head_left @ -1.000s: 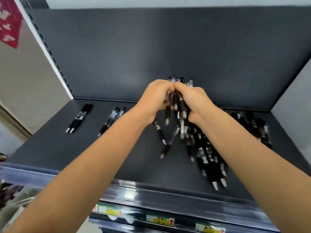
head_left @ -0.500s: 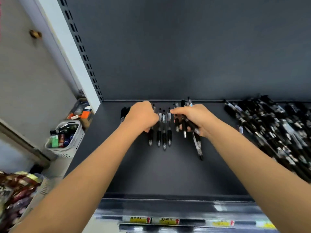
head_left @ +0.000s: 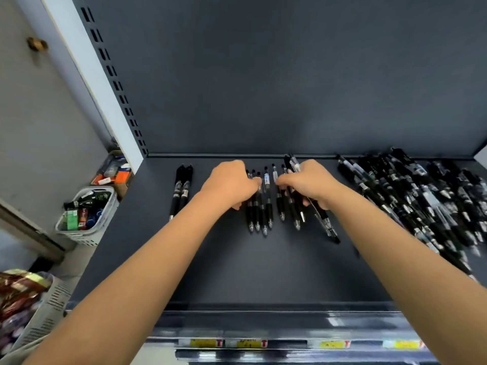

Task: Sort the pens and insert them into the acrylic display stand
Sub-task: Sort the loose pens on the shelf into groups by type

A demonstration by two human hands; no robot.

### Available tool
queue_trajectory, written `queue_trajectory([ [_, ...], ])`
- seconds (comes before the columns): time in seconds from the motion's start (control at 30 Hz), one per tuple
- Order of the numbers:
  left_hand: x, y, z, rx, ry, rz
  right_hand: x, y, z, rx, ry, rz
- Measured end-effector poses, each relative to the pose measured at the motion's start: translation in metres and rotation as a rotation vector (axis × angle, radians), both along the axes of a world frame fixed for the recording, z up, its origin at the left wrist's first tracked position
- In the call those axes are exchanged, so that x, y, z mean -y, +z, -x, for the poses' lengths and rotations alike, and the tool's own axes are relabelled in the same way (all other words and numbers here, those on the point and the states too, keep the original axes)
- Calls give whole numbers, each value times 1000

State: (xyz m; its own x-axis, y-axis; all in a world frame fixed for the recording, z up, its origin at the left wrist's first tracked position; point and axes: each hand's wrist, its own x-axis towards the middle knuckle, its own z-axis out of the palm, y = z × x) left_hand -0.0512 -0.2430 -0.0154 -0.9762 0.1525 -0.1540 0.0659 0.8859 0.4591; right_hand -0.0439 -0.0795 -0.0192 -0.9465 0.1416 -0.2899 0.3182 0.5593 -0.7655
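Observation:
On the dark shelf [head_left: 237, 270] lies a row of several black pens [head_left: 259, 212], tips toward me. My left hand [head_left: 232, 184] rests on the row's left end, fingers curled over the pens' upper parts. My right hand [head_left: 311, 184] is closed around a bundle of black pens [head_left: 295, 204] just right of the row. A pair of black pens [head_left: 181, 191] lies apart at the left. A big heap of black pens [head_left: 421, 201] covers the shelf's right side. No acrylic stand is in view.
The shelf's back panel [head_left: 290, 75] rises behind the pens, with a slotted upright [head_left: 113, 75] at the left. Below left stand a white basket of bottles [head_left: 87, 214] and a box of goods [head_left: 116, 175]. Price labels [head_left: 247, 343] run along the front rail.
A second ago both hands held one bundle above the heap. They have since shifted left with the view; now the left hand lies on the laid-out row and the right keeps the bundle.

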Motion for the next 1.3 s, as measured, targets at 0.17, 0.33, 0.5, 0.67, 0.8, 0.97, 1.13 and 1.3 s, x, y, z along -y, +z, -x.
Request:
queue_trajectory([
  [0.17,-7,6,0,-180,12,-155,-12,11,-8,-28,0,282],
  [0.33,-20,23,-6,240,-18,-711,-8,25,-12,39,-3,617],
  [0.5,-15,27,-12,296,-46,-761,-7,29,-15,133,15,779],
  [0.67,-6,28,-17,348,-47,-785,-7,32,-20,153,93,698],
  [0.8,-1,27,-19,222,26,-672,-11,30,-20,87,108,461],
  [0.97,-1,16,-11,34,126,-408,-16,23,-23,80,102,302],
  [1.13,-24,3,-4,-73,65,-246,-14,16,-24,123,81,348],
  [1.3,-25,0,1,-126,41,-214,-17,17,-21,166,25,485],
])
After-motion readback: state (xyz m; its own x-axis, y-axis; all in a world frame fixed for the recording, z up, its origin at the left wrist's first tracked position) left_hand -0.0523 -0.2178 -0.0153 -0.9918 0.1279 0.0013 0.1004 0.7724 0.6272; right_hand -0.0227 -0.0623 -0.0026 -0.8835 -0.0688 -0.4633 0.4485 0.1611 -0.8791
